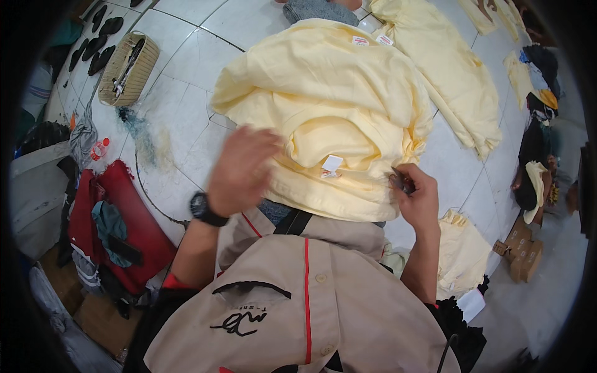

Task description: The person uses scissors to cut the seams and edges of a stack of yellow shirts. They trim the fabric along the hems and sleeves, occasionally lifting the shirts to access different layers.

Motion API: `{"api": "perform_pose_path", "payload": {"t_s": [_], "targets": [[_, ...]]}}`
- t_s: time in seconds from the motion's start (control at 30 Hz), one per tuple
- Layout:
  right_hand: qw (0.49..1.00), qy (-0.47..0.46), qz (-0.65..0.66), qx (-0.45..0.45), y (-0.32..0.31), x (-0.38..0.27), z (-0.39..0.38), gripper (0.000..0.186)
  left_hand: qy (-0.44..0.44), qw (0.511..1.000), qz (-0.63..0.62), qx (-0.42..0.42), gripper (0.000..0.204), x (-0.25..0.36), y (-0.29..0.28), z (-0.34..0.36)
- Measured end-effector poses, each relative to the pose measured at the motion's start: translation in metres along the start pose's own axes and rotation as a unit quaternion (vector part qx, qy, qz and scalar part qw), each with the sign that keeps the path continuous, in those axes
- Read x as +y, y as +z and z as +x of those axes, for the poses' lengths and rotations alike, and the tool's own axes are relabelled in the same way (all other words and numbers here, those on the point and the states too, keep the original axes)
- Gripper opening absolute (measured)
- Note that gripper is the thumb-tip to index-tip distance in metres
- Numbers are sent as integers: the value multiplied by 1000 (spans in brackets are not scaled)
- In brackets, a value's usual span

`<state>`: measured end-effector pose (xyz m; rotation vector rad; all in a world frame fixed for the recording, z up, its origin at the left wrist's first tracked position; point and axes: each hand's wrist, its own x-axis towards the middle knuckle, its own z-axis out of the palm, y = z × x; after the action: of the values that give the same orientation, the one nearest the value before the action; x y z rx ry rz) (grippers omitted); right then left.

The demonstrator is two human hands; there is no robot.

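Note:
A pale yellow shirt (336, 74) lies bunched across my lap, its neck opening facing me. Inside the collar is a white label (332, 163). My left hand (244, 166), with a black watch on the wrist, is over the shirt's left side. Its fingers are smeared by motion, so I cannot see whether they grip the cloth. At the shirt's right edge my right hand (418, 189) is closed around small dark thread snips (403, 180), mostly hidden by the fingers.
More yellow garments (444, 68) lie on the tiled floor at the far right, and another yellow piece (463, 248) is near my right arm. A woven basket (130, 68) with tools stands at the far left beside dark sandals (96, 46). Red cloth (124, 217) is at left.

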<state>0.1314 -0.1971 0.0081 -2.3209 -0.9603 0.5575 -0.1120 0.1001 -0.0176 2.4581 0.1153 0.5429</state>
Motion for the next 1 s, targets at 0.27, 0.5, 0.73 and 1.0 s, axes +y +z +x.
{"api": "perform_pose_path", "payload": {"t_s": [0.27,0.5,0.73,1.0], "targets": [[965,-133,-98,202,-5,39,-35,20,-7,981,99,-169,67,-5,6,39],[937,-191,-120,265,10,48,-29,25,78,971,159,-159,36,-18,-6,33],[925,-71,263,265,-30,-34,53,23,-9,973,127,191,52,-24,-17,106],[995,26,88,29,11,14,-10,23,40,971,-59,-228,38,-22,28,41]]}}
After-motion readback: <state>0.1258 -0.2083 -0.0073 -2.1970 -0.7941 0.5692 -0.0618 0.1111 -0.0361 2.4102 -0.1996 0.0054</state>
